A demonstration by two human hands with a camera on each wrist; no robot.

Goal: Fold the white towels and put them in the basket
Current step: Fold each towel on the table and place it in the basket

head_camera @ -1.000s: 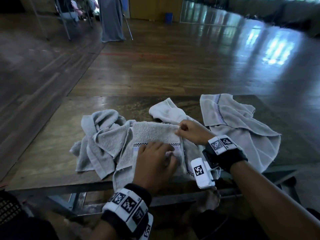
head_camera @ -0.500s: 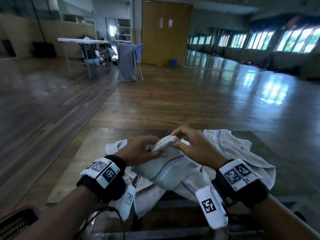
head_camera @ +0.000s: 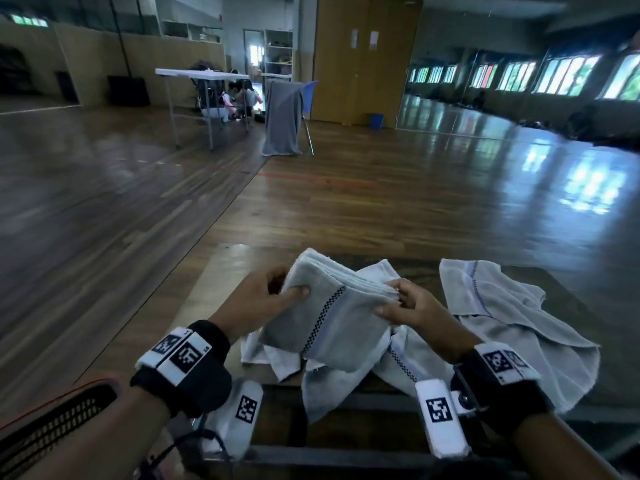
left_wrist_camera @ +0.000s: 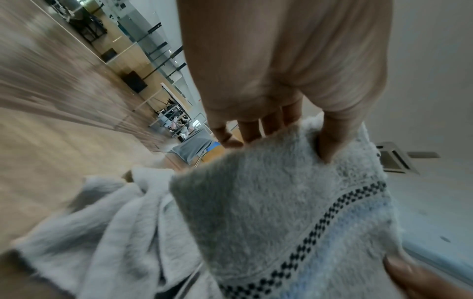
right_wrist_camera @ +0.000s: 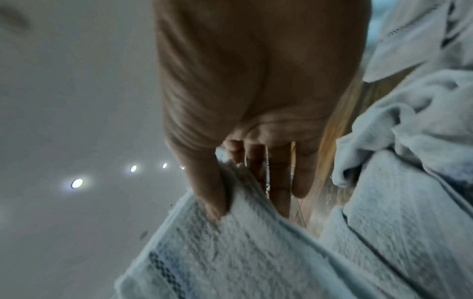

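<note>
A folded white towel [head_camera: 323,311] with a black checkered stripe is held up above the low table [head_camera: 207,289], tilted. My left hand [head_camera: 266,299] grips its left side, thumb on top and fingers behind. My right hand [head_camera: 403,304] pinches its layered right edge. The left wrist view shows the thumb pressed into the folded towel [left_wrist_camera: 276,204]. In the right wrist view the thumb clamps the folded towel [right_wrist_camera: 230,246] against the fingers. Loose white towels [head_camera: 512,327] lie crumpled on the table below and to the right. The basket's dark mesh with an orange rim [head_camera: 52,424] shows at the lower left.
The table's metal frame [head_camera: 346,455] runs along the near edge. Beyond it stretches a wide wooden floor [head_camera: 381,188]. Far back stand a white folding table [head_camera: 204,76], a chair draped with grey cloth [head_camera: 282,116] and seated people.
The towel that lay flat on the table under both hands has been lifted and folded into a thick stack held between them. The head view has tilted up towards the room.
</note>
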